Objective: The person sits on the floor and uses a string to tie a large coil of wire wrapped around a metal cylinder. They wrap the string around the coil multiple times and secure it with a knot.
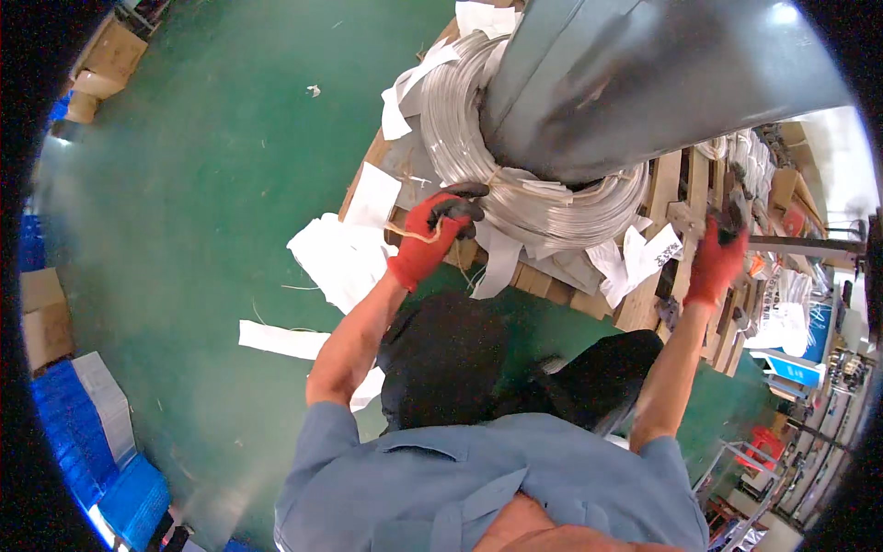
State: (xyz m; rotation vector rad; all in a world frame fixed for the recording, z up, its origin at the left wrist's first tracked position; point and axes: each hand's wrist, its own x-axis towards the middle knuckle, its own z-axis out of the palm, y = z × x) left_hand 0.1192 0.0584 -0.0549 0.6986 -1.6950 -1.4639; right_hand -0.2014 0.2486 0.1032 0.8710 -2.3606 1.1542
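Observation:
My left hand (441,225), in a red glove with dark fingers, is closed on a tan piece of twine (411,234). It sits against the left lower side of a large coil of silvery wire (552,216). The coil lies round the base of a big dark grey metal column (635,92). A tie (498,177) wraps the coil just beyond my left fingers. My right hand (720,253), gloved the same way, is off to the right beside a horizontal metal bar (800,245). Its dark fingers are blurred, and whether they hold anything is unclear.
A wooden pallet (636,315) carries the coil. White paper strips (644,258) stick out round it, and a white crumpled sheet (340,262) lies on the green floor (212,212). More coils (750,152) lie beyond at right. Cardboard boxes (110,55) stand far left.

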